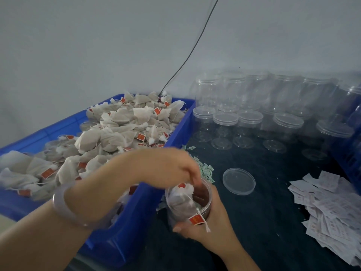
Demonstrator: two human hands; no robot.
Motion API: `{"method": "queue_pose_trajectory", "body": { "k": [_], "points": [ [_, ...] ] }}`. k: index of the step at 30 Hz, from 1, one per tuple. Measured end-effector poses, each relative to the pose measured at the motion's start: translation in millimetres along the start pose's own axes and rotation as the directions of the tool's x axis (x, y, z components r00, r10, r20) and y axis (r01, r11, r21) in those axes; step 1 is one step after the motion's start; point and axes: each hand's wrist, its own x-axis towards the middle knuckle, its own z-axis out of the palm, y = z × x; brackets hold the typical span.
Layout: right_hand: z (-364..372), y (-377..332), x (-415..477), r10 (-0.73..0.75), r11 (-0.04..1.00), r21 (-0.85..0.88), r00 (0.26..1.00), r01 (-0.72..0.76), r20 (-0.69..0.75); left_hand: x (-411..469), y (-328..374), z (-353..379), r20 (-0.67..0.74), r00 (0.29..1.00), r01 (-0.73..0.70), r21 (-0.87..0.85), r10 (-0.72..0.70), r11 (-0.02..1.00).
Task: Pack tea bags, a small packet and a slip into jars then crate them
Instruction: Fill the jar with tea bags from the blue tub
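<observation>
My right hand [211, 225] grips a clear plastic jar [203, 204] from below, just right of the blue crate [136, 222]. My left hand [172, 165] hovers over the jar's mouth with fingertips dipped in, pinching a tea bag [181, 200] that sits in the jar. That bag's red tag [196, 219] and string hang over the jar's front. The crate holds a big heap of loose tea bags [117, 130] with red tags. A pile of small green-white packets [206, 170] lies behind the jar. White paper slips [332, 208] lie scattered at the right.
Several empty clear jars [248, 106] stand in rows at the back right, some stacked. A loose clear lid [239, 181] lies on the dark tabletop [263, 222] right of the held jar. Another blue crate edge [351, 153] shows at the far right. A black cable [187, 59] hangs down the wall.
</observation>
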Motion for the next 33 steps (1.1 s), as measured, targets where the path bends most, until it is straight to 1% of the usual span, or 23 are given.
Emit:
{"method": "queue_pose_trajectory", "body": {
  "k": [1, 2, 3, 4, 5, 7, 9, 11, 13, 15, 18, 20, 23, 24, 25, 26, 27, 28, 29, 30, 31, 32, 33],
  "points": [
    [0, 0, 0, -0.004, 1.0, 0.005, 1.0, 0.004, -0.002, 4, -10, -9, -0.147, 0.988, 0.034, -0.086, -0.047, 0.996],
    [0, 1, 0, -0.007, 1.0, 0.008, 1.0, 0.007, -0.005, 12, -26, -17, -0.318, 0.941, 0.088, -0.103, -0.117, 0.991],
    [0, 0, -1, -0.01, 1.0, 0.012, 1.0, 0.01, -0.007, 18, -41, -24, -0.451, 0.87, 0.171, -0.1, -0.198, 0.98],
    [0, 0, -1, -0.012, 1.0, 0.015, 1.0, 0.012, -0.007, 27, -59, -30, -0.522, 0.803, 0.283, -0.089, -0.287, 0.955],
    [0, 0, -1, -0.013, 1.0, 0.017, 1.0, 0.013, -0.007, 36, -75, -32, -0.542, 0.754, 0.386, -0.093, -0.372, 0.918],
    [2, -1, 0, -0.021, 1.0, 0.011, 1.0, 0.021, -0.007, 48, -99, -25, -0.495, 0.713, 0.524, -0.095, -0.497, 0.847],
    [2, -1, 2, -0.038, 0.999, 0.004, 0.999, 0.038, -0.004, 59, -116, -12, -0.492, 0.675, 0.587, -0.093, -0.55, 0.804],
    [3, -2, 3, -0.047, 0.999, 0.0, 0.999, 0.047, -0.002, 67, -125, -3, -0.589, 0.596, 0.629, -0.079, -0.545, 0.773],
    [2, -1, 4, -0.053, 0.999, 0.001, 0.999, 0.053, -0.01, 69, -125, -3, -0.659, 0.537, 0.639, -0.09, -0.527, 0.764],
    [2, 2, 4, -0.051, 0.999, 0.009, 0.999, 0.051, -0.018, 67, -126, -8, -0.693, 0.508, 0.585, -0.158, -0.511, 0.795],
    [2, 5, 4, -0.042, 0.999, -0.001, 0.999, 0.042, -0.016, 51, -122, -26, -0.768, 0.442, 0.432, -0.27, -0.463, 0.86],
    [2, 5, 5, -0.033, 0.999, -0.011, 0.999, 0.033, -0.012, 34, -110, -39, -0.781, 0.422, 0.296, -0.361, -0.46, 0.884],
    [1, 4, 4, -0.03, 0.999, -0.025, 0.999, 0.03, -0.014, 7, -76, -50, -0.778, 0.443, -0.026, -0.508, -0.446, 0.861],
    [1, 3, 4, -0.028, 0.999, -0.03, 0.999, 0.027, -0.016, -2, -62, -50, -0.781, 0.469, -0.102, -0.513, -0.414, 0.852],
    [1, 2, 3, -0.026, 0.999, -0.034, 0.999, 0.026, -0.021, -10, -47, -49, -0.769, 0.525, -0.148, -0.504, -0.365, 0.851],
    [1, 1, 3, -0.027, 0.999, -0.036, 0.999, 0.026, -0.024, -17, -34, -46, -0.735, 0.61, -0.173, -0.487, -0.295, 0.856],
    [1, -1, 2, -0.026, 0.999, -0.038, 0.999, 0.025, -0.024, -22, -21, -41, -0.665, 0.717, -0.19, -0.475, -0.21, 0.859],
    [1, -2, 1, -0.022, 0.999, -0.04, 0.999, 0.021, -0.024, -27, -10, -36, -0.56, 0.82, -0.202, -0.477, -0.119, 0.856],
    [1, -2, 1, -0.016, 0.999, -0.042, 1.0, 0.015, -0.025, -29, -1, -32, -0.437, 0.898, -0.202, -0.491, -0.039, 0.847],
    [0, -2, 1, -0.004, 0.999, -0.042, 1.0, 0.003, -0.023, -29, 5, -27, -0.32, 0.947, -0.188, -0.518, 0.014, 0.835],
    [-1, -2, 1, 0.006, 0.999, -0.042, 1.0, -0.007, -0.019, -27, 9, -23, -0.223, 0.974, -0.153, -0.54, 0.035, 0.827],
    [-2, -2, 1, 0.017, 0.999, -0.038, 1.0, -0.018, -0.009, -23, 11, -17, -0.149, 0.988, -0.107, -0.538, 0.03, 0.836],
    [-3, -1, 2, 0.03, 0.999, -0.036, 1.0, -0.03, 0.007, -18, 13, -11, -0.095, 0.995, -0.059, -0.498, 0.013, 0.865]
  ]
}}
